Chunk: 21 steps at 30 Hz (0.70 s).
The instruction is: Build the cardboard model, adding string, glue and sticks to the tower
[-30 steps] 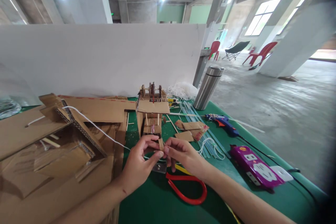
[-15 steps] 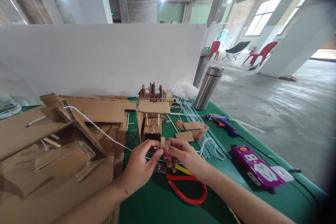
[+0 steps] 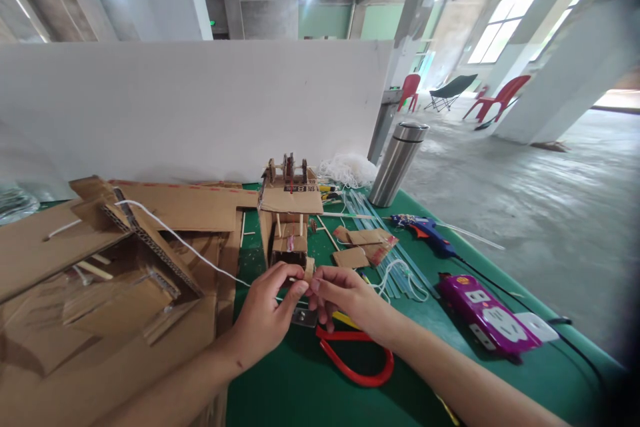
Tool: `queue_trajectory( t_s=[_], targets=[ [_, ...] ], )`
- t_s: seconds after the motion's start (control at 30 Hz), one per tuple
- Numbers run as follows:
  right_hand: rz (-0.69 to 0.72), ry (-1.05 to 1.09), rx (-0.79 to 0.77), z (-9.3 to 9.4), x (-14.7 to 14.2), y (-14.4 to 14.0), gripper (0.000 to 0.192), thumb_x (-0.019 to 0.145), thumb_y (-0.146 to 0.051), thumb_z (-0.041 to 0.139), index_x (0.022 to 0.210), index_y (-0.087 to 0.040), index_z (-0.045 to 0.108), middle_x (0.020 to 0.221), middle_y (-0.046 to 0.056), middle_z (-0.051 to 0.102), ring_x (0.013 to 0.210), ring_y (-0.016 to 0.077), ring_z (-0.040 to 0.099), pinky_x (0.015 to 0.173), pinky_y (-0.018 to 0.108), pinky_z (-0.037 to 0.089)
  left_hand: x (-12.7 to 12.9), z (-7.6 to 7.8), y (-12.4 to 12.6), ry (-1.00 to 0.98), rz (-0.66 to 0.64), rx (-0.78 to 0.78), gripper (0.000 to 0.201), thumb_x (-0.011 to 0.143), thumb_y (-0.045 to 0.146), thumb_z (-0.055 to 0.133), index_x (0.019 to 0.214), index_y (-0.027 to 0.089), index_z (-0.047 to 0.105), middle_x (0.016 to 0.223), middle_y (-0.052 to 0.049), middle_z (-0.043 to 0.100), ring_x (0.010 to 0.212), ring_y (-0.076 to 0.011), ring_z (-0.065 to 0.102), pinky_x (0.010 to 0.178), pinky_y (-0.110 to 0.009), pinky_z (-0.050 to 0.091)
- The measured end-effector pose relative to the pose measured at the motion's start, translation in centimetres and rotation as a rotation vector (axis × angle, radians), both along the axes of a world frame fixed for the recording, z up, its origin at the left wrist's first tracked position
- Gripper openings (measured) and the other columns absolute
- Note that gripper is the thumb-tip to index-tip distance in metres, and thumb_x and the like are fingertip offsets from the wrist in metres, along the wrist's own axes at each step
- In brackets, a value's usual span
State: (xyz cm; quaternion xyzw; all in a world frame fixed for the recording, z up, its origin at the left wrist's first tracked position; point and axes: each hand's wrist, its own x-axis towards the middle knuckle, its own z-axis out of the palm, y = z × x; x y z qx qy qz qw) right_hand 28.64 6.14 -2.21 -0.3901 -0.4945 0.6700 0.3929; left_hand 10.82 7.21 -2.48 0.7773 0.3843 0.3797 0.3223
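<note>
My left hand (image 3: 267, 300) and my right hand (image 3: 345, 293) meet over the green table, fingertips pinched together around a small strip of cardboard (image 3: 309, 268). A thin pale end, perhaps a stick, shows by my left fingertips. Just beyond the hands stands a cardboard model (image 3: 293, 201) with sticks in its front and small cardboard discs on top. A white string (image 3: 200, 255) runs from the cardboard on the left toward my left hand; its near end is hidden. Below my right hand lies a red loop-shaped handle (image 3: 370, 383), its other end partly covered.
Large cardboard pieces (image 3: 185, 210) fill the left side. To the right are a purple power strip (image 3: 487, 317), a blue glue gun (image 3: 430, 233), clear glue sticks (image 3: 360, 213), cardboard scraps (image 3: 367, 238) and a steel flask (image 3: 400, 163). A white panel (image 3: 200, 107) stands behind.
Both hands stay pinched at the small cardboard strip, with only slight finger movement. The whole view has shifted a little.
</note>
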Motion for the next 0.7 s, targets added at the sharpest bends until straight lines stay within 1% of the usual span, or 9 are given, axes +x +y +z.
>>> queue_trajectory(
  t_s=[0.17,0.33,0.43,0.57,0.7],
  targets=[
    [-0.004,0.024,-0.025,0.05,0.00,0.04,0.042,0.074,-0.056,0.073,0.072,-0.017,0.058,0.064,-0.003,0.061,0.047,0.0082,0.056,0.041,0.020,0.047,0.01,0.21,-0.32,0.000,-0.012,-0.003,0.019,0.098,0.033,0.047,0.090,0.020,0.057,0.089,-0.005,0.063,0.084,-0.0193,0.063,0.076,-0.029,0.048],
    [-0.041,0.012,-0.006,0.13,0.00,0.07,0.041,0.072,-0.053,0.075,0.069,-0.017,0.057,0.062,-0.004,0.060,0.047,0.0077,0.055,0.041,0.019,0.047,0.15,0.30,-0.43,-0.032,-0.010,-0.097,0.019,0.096,0.036,0.050,0.090,0.020,0.058,0.089,-0.005,0.065,0.084,-0.0200,0.064,0.074,-0.029,0.050],
    [-0.045,0.037,-0.057,0.21,-0.03,0.15,0.040,0.070,-0.052,0.076,0.070,-0.017,0.058,0.061,-0.003,0.061,0.046,0.0084,0.056,0.040,0.019,0.048,0.23,0.34,-0.40,-0.058,-0.012,-0.134,0.020,0.096,0.036,0.051,0.090,0.019,0.058,0.086,-0.005,0.066,0.080,-0.0192,0.064,0.072,-0.029,0.051],
    [-0.018,0.064,-0.167,0.23,-0.06,0.32,0.041,0.069,-0.053,0.075,0.069,-0.016,0.059,0.058,-0.002,0.061,0.042,0.0091,0.056,0.035,0.019,0.047,0.19,0.22,-0.39,-0.064,-0.027,-0.084,0.017,0.095,0.034,0.051,0.090,0.019,0.059,0.086,-0.005,0.066,0.081,-0.0189,0.065,0.073,-0.029,0.051],
    [0.022,0.057,-0.191,0.14,0.11,0.37,0.043,0.072,-0.055,0.074,0.069,-0.014,0.059,0.058,-0.001,0.063,0.041,0.0085,0.057,0.035,0.017,0.046,0.10,-0.04,-0.48,-0.045,-0.023,-0.043,0.015,0.095,0.032,0.052,0.091,0.019,0.059,0.089,-0.005,0.067,0.084,-0.0196,0.066,0.073,-0.030,0.052]
  ],
)
